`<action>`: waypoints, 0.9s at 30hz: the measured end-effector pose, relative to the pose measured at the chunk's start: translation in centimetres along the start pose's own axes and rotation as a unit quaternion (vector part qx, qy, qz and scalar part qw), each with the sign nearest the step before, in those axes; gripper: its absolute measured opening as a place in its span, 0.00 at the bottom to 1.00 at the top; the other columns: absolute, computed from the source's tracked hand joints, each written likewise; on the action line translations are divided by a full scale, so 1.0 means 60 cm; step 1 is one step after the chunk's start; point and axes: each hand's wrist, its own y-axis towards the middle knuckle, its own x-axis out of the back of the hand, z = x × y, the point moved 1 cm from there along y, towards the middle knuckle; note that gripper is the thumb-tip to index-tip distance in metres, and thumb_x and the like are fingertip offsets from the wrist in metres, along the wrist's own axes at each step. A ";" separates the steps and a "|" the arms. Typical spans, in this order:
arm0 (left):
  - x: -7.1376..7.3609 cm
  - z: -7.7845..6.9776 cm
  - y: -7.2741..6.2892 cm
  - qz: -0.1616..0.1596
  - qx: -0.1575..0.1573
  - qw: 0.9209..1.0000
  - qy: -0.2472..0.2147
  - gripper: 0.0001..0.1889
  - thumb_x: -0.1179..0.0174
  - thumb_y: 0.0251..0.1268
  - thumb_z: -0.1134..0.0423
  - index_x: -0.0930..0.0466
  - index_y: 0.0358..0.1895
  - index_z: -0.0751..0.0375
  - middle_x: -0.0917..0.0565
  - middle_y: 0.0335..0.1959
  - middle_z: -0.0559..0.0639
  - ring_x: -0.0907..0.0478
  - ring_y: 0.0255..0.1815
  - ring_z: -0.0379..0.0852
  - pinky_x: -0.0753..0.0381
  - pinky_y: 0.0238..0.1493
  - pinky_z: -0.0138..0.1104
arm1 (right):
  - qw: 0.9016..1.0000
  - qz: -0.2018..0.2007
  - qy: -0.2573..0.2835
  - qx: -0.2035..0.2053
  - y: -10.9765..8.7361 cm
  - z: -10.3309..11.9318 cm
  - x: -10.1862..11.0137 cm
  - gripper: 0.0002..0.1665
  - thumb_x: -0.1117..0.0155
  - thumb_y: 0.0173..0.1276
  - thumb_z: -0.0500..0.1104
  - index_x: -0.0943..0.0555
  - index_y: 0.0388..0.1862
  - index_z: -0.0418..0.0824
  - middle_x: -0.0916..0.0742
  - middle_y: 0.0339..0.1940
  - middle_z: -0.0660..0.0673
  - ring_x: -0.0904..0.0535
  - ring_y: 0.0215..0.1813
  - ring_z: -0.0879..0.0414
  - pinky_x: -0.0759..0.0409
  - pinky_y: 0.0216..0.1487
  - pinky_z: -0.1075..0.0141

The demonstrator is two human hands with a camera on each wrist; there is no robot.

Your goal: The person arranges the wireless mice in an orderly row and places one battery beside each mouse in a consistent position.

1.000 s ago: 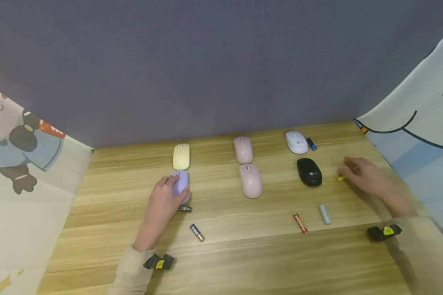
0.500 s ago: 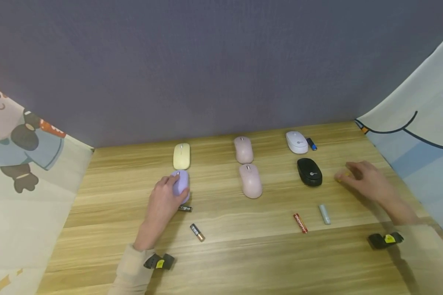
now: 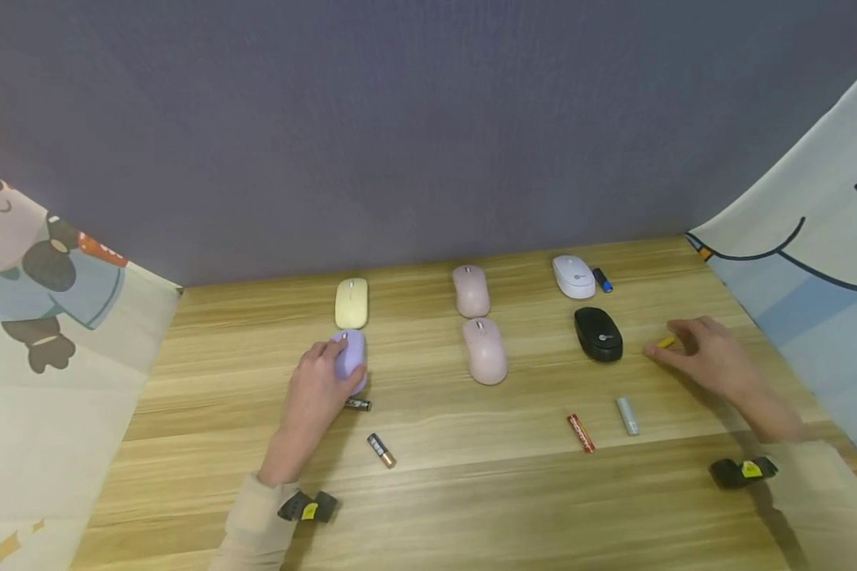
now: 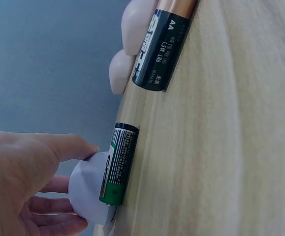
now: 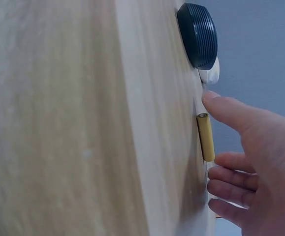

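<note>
My left hand holds a purple computer mouse, its thumb on one side and fingers on the other. A green and black battery lies close by that mouse, partly covered by the hand in the head view. On the right, a yellow battery lies on the table between the spread thumb and fingers of my right hand. The right wrist view shows the thumb clear of one end of this yellow battery, with the index fingertip near the other end.
Ahead of the purple mouse is a yellow mouse. Two pink mice stand mid-table; a white mouse, blue-black battery and black mouse are right. Nearer lie black-copper, red and grey batteries.
My right hand has shifted slightly and its thumb and fingers have spread. The yellow battery has moved and turned a little and shows more fully. My left hand stays on the purple mouse.
</note>
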 end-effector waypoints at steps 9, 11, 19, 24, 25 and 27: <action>0.001 0.001 -0.001 -0.001 -0.003 1.000 -0.002 0.30 0.25 0.60 0.56 0.19 0.60 0.73 0.18 0.54 0.76 0.15 0.47 0.70 0.10 0.41 0.55 | 1.000 -0.015 0.000 0.007 -0.001 -0.001 -0.007 0.50 0.34 0.70 0.66 0.30 0.67 0.22 0.27 0.58 0.21 0.30 0.58 0.26 0.30 0.59 0.27; 0.001 0.001 -0.001 -0.001 -0.002 1.000 -0.002 0.30 0.25 0.60 0.56 0.19 0.60 0.73 0.18 0.54 0.76 0.15 0.47 0.69 0.10 0.41 0.55 | 1.000 -0.020 0.001 0.013 -0.001 -0.002 -0.008 0.49 0.33 0.70 0.64 0.29 0.66 0.22 0.26 0.58 0.21 0.30 0.58 0.26 0.30 0.59 0.27; 0.001 0.000 -0.001 -0.003 -0.001 1.000 -0.002 0.30 0.25 0.60 0.55 0.19 0.60 0.73 0.18 0.54 0.76 0.16 0.47 0.70 0.10 0.42 0.55 | 0.999 -0.031 0.001 0.024 0.001 0.000 -0.010 0.46 0.31 0.70 0.60 0.28 0.64 0.21 0.26 0.57 0.20 0.30 0.57 0.26 0.29 0.59 0.28; 0.001 0.000 -0.002 -0.006 -0.005 1.000 -0.002 0.30 0.25 0.60 0.56 0.19 0.60 0.73 0.18 0.54 0.76 0.15 0.47 0.70 0.10 0.41 0.55 | 0.999 -0.037 0.001 0.031 0.001 -0.001 -0.011 0.43 0.30 0.70 0.59 0.27 0.61 0.21 0.24 0.55 0.21 0.28 0.55 0.27 0.27 0.57 0.29; 0.001 -0.001 -0.002 -0.007 -0.006 1.000 -0.001 0.30 0.25 0.60 0.56 0.19 0.60 0.73 0.18 0.53 0.76 0.15 0.47 0.70 0.10 0.41 0.55 | 0.999 -0.037 0.000 0.030 0.002 -0.001 -0.011 0.43 0.30 0.70 0.59 0.26 0.61 0.21 0.24 0.54 0.21 0.28 0.54 0.28 0.27 0.56 0.30; 0.002 -0.001 -0.002 -0.007 -0.007 1.000 0.000 0.30 0.25 0.60 0.56 0.19 0.60 0.73 0.18 0.53 0.76 0.15 0.47 0.70 0.10 0.41 0.55 | 0.999 -0.033 -0.002 0.029 0.003 -0.001 -0.011 0.42 0.31 0.71 0.59 0.26 0.61 0.21 0.24 0.54 0.21 0.28 0.54 0.28 0.27 0.56 0.29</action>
